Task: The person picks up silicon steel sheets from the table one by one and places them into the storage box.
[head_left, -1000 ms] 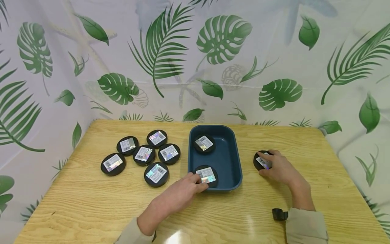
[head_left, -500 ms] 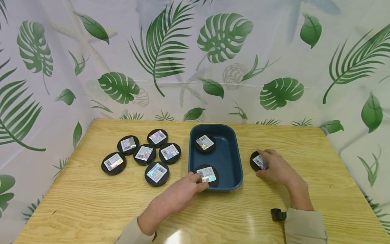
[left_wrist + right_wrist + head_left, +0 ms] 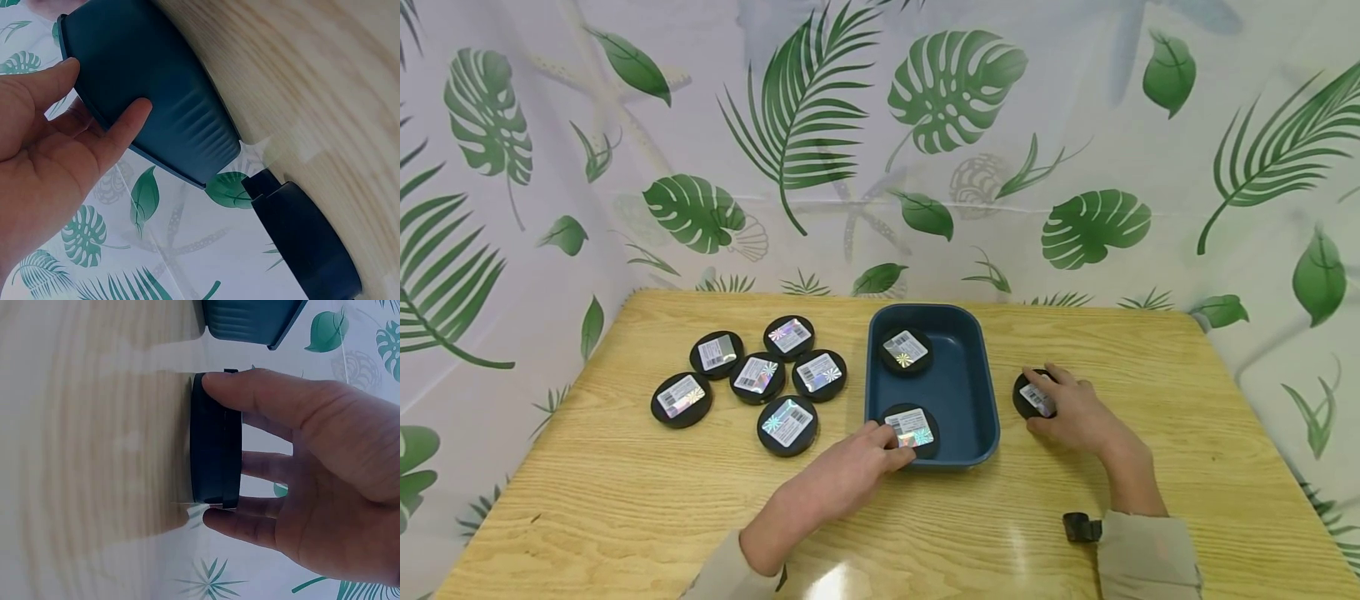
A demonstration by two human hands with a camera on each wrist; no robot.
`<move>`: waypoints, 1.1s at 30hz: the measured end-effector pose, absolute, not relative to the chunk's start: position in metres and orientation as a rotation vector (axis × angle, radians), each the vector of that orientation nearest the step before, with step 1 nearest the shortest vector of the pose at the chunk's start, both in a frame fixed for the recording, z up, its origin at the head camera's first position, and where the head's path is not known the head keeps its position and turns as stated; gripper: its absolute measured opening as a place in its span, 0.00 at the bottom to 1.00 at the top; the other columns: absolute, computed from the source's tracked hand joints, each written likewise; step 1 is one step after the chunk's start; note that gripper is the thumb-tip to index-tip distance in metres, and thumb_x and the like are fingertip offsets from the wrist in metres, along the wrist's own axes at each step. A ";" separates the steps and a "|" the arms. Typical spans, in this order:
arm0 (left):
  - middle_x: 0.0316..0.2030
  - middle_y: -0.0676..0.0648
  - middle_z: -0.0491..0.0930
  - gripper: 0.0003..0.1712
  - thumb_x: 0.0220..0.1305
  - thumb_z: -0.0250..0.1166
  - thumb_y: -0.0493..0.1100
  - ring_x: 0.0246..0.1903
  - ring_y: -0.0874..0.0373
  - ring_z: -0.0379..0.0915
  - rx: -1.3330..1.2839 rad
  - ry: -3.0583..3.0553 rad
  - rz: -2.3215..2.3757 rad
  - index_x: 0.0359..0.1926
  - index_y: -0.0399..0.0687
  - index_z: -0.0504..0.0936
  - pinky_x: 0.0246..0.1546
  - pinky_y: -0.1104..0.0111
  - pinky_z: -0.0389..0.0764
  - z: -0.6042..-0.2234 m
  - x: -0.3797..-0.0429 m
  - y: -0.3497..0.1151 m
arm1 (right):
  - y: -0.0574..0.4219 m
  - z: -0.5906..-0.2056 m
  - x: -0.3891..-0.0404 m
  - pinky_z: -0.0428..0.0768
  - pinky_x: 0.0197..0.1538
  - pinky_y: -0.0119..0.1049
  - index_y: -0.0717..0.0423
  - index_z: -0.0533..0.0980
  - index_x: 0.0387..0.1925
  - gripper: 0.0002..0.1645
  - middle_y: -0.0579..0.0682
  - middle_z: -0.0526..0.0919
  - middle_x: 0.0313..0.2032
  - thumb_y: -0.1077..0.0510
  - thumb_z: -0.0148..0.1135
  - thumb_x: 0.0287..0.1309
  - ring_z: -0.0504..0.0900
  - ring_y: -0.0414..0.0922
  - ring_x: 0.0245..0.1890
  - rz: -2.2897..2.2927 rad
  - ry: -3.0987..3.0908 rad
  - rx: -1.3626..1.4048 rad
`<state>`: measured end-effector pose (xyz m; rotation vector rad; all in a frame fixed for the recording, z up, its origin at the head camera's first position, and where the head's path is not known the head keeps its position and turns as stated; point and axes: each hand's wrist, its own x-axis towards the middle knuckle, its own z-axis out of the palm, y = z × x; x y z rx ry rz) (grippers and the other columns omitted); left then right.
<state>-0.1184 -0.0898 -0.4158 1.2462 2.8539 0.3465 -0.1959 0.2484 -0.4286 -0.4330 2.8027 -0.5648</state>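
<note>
My left hand (image 3: 857, 467) grips the near left corner of a dark blue plastic bin (image 3: 958, 400); in the left wrist view some fingers reach over the rim, and the thumb lies at its edge. Inside the bin, next to those fingers, lies a labelled round black case (image 3: 912, 429). Another case (image 3: 905, 350) lies at its far left. To the right of the bin, my right hand (image 3: 1078, 412) holds a round black case (image 3: 1033, 396) on the table. The right wrist view shows the thumb and fingers at opposite sides of this case (image 3: 215, 440).
Several more labelled black cases lie left of the bin, the nearest case (image 3: 787, 426) closest to my left arm. The wooden table (image 3: 625, 517) meets a leaf-printed cloth (image 3: 820, 267) at the back. A black strap piece (image 3: 1081, 527) is beside my right sleeve.
My right hand has slid its case a little to the left, toward the bin. My left hand has stayed at the bin's corner.
</note>
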 end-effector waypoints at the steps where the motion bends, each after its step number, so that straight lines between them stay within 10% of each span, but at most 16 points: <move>1: 0.43 0.48 0.78 0.20 0.66 0.62 0.31 0.42 0.57 0.70 1.245 2.853 0.346 0.54 0.54 0.84 0.44 0.72 0.78 -0.416 -0.118 -0.090 | 0.248 -0.429 -0.196 0.73 0.49 0.66 0.62 0.58 0.74 0.45 0.76 0.51 0.70 0.56 0.68 0.59 0.58 0.81 0.60 -0.562 2.801 -0.435; 33: 0.40 0.48 0.77 0.17 0.65 0.63 0.32 0.40 0.56 0.70 1.304 2.887 0.350 0.51 0.53 0.84 0.42 0.71 0.78 -0.416 -0.118 -0.090 | 0.244 -0.426 -0.191 0.70 0.49 0.67 0.67 0.60 0.72 0.42 0.78 0.54 0.67 0.57 0.66 0.61 0.58 0.81 0.57 -0.600 2.763 -0.513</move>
